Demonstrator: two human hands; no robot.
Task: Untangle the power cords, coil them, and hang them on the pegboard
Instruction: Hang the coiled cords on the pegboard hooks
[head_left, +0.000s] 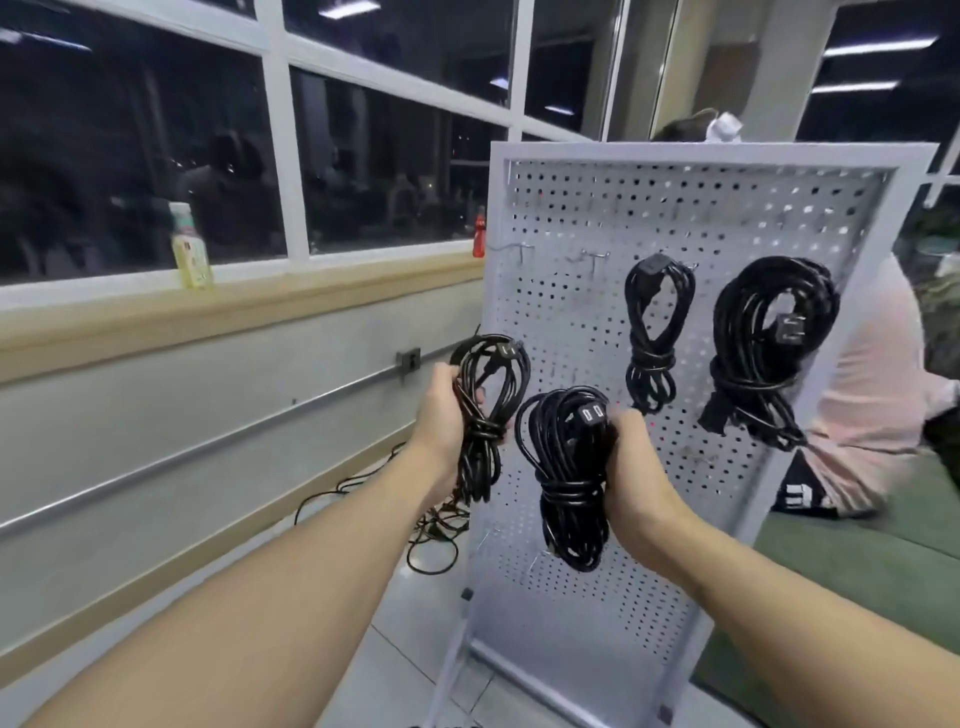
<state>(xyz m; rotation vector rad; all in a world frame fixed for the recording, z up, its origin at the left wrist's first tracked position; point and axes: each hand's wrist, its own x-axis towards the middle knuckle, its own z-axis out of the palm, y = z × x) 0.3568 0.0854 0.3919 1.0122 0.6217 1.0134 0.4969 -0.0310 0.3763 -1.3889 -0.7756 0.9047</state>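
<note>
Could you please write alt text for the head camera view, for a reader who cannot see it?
A person's left hand and right hand each grip a coiled black power cord, a thinner coil and a thicker coil, before a white perforated metal pegboard. Two more black coils, a small one and a large one, hang on its hooks; loose black cable lies on the floor.

Two bare forearms reach in from the lower edge. No sleeve, watch, ring or glove shows on either. The left hand (441, 410) and right hand (631, 467) are uncovered, with wrists bare below each.
</note>
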